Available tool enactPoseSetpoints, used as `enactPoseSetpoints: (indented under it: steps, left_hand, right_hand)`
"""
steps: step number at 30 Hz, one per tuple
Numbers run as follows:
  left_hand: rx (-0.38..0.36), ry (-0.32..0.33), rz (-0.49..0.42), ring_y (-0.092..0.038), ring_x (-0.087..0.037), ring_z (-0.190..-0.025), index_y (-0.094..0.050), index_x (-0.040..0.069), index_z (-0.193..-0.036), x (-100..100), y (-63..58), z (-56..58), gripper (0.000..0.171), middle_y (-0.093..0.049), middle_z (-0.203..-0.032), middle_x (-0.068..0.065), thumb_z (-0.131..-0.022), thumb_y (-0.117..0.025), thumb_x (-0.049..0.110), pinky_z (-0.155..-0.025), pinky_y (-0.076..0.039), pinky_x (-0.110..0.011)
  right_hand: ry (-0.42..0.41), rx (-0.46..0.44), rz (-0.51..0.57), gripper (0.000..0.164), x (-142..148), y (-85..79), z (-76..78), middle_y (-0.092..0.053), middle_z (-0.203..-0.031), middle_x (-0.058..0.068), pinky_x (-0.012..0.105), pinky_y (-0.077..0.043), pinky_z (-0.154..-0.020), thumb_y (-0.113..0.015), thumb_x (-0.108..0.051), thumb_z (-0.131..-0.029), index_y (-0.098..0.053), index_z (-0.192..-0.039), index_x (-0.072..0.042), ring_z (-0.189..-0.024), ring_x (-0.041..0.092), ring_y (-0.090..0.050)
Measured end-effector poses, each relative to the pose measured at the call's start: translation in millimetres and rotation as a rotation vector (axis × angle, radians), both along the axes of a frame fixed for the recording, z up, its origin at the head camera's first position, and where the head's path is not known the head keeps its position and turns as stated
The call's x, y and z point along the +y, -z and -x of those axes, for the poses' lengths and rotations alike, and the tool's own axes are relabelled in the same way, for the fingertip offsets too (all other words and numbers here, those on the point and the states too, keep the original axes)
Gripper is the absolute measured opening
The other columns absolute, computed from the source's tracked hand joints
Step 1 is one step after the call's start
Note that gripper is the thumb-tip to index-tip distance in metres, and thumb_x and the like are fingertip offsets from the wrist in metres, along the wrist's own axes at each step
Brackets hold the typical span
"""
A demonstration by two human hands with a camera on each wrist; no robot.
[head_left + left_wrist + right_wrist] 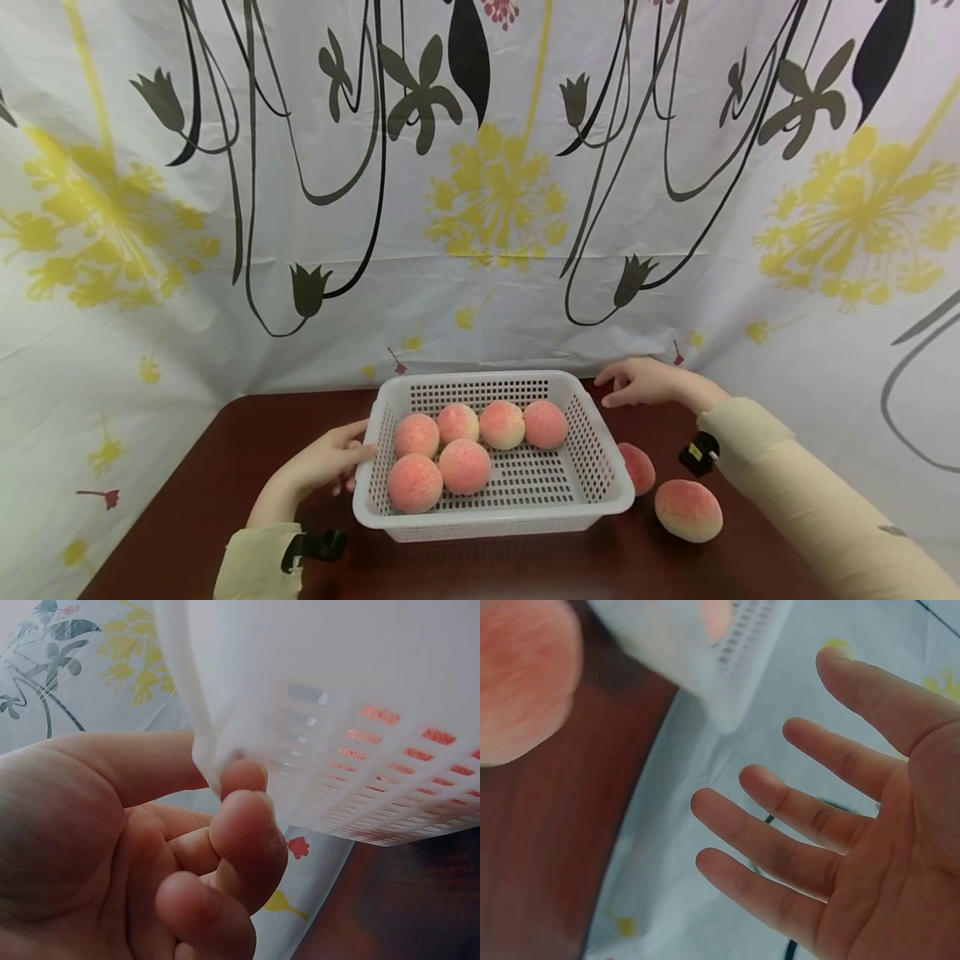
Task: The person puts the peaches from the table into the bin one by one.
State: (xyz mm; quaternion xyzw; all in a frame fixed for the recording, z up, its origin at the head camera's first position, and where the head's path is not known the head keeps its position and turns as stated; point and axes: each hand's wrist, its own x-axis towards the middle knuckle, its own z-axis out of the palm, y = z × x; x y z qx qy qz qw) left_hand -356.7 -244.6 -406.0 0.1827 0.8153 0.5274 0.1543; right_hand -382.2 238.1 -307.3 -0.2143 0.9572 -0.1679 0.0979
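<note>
A white plastic basket [495, 518] with perforated walls stands on the dark red table, and inside it are several pink-and-yellow peaches [415, 483], grouped toward its left and back. My left hand [322, 458] grips the basket's left rim; in the left wrist view its thumb and curled fingers pinch the rim's edge. Beyond the basket's right back corner my right hand [645, 383] is held above the table with fingers spread, and the right wrist view shows its palm with nothing held. One peach [636, 468] lies close against the basket's right side, partly hidden by it.
Another peach [688, 511] lies farther right, beside the right forearm. The dark red table [292, 417] meets a white floral cloth [480, 317] that hangs behind it and along both sides. Each sleeve has a small black wrist camera [699, 454].
</note>
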Motion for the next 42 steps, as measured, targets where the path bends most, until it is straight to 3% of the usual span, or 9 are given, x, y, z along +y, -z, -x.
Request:
enactPoseSetpoints:
  steps: [4,8,12,16,23,27,33,42]
  left_hand:
    - [-0.003,0.006,-0.004,-0.047,-0.017,-0.045,-0.024,0.005,-0.138,-0.2,0.0,-0.2,0.061,-0.055,-0.064,-0.01,-0.088,-0.054,0.025,-0.038,-0.038,-0.027]
    - [-0.011,0.004,-0.009,-0.046,-0.017,-0.045,-0.025,0.005,-0.138,0.4,0.0,0.1,0.061,-0.055,-0.063,-0.01,-0.088,-0.054,0.025,-0.038,-0.037,-0.027]
    - [-0.012,-0.001,-0.008,-0.046,-0.017,-0.045,-0.025,0.006,-0.138,0.1,-0.4,0.2,0.062,-0.055,-0.063,-0.01,-0.088,-0.054,0.026,-0.038,-0.038,-0.027]
    - [0.001,0.002,-0.011,-0.047,-0.017,-0.045,-0.025,0.006,-0.138,-0.1,-0.5,0.7,0.062,-0.055,-0.063,-0.011,-0.087,-0.055,0.027,-0.038,-0.038,-0.029]
    - [-0.002,-0.002,-0.013,-0.047,-0.017,-0.046,-0.025,0.006,-0.138,-0.4,0.2,1.5,0.061,-0.056,-0.065,-0.011,-0.088,-0.054,0.026,-0.038,-0.039,-0.029]
    - [-0.013,-0.004,-0.016,-0.047,-0.017,-0.046,-0.025,0.006,-0.138,-0.7,0.9,1.6,0.061,-0.055,-0.065,-0.01,-0.088,-0.054,0.025,-0.038,-0.038,-0.028]
    - [-0.003,-0.005,-0.015,-0.048,-0.018,-0.046,-0.025,0.007,-0.138,-0.3,0.7,1.5,0.061,-0.055,-0.064,-0.011,-0.088,-0.054,0.025,-0.038,-0.038,-0.029]
    - [0.008,-0.016,-0.008,-0.047,-0.019,-0.046,-0.027,0.007,-0.137,0.2,0.6,0.1,0.06,-0.054,-0.063,-0.01,-0.087,-0.055,0.025,-0.038,-0.038,-0.029]
  right_hand:
    - [0.05,0.004,0.011,0.046,15.5,19.0,-5.7,-0.054,-0.073,0.001,0.031,-0.04,-0.055,-0.063,-0.032,-0.08,-0.054,-0.118,-0.008,-0.062,0.016,-0.05]
    - [0.072,0.01,0.013,0.054,26.3,38.9,-9.1,-0.054,-0.094,0.007,0.036,-0.042,-0.066,-0.065,-0.035,-0.078,-0.05,-0.122,-0.008,-0.081,0.02,-0.051]
    - [0.076,-0.079,0.023,0.06,30.9,54.1,-10.6,-0.052,-0.107,0.015,0.044,-0.042,-0.075,-0.067,-0.035,-0.075,-0.048,-0.123,-0.005,-0.098,0.03,-0.049]
    - [0.053,-0.172,0.037,0.062,33.2,63.6,-10.4,-0.05,-0.112,0.021,0.047,-0.041,-0.078,-0.068,-0.033,-0.075,-0.047,-0.123,0.0,-0.102,0.036,-0.046]
    - [0.048,-0.304,0.115,0.059,33.9,75.8,-7.7,-0.053,-0.108,0.012,0.043,-0.043,-0.077,-0.069,-0.029,-0.074,-0.048,-0.122,-0.001,-0.095,0.027,-0.05]
    - [0.068,-0.349,0.117,0.053,30.2,77.7,-7.6,-0.056,-0.099,0.007,0.04,-0.046,-0.065,-0.068,-0.028,-0.074,-0.051,-0.119,-0.006,-0.078,0.02,-0.054]
    - [0.066,-0.364,0.07,0.04,24.1,75.3,-11.5,-0.058,-0.087,0.001,0.039,-0.045,-0.055,-0.068,-0.026,-0.071,-0.058,-0.109,-0.016,-0.061,0.018,-0.054]
    - [0.126,-0.36,0.031,0.038,19.0,76.6,-16.2,-0.056,-0.087,0.0,0.042,-0.046,-0.059,-0.07,-0.022,-0.068,-0.058,-0.104,-0.019,-0.065,0.02,-0.055]
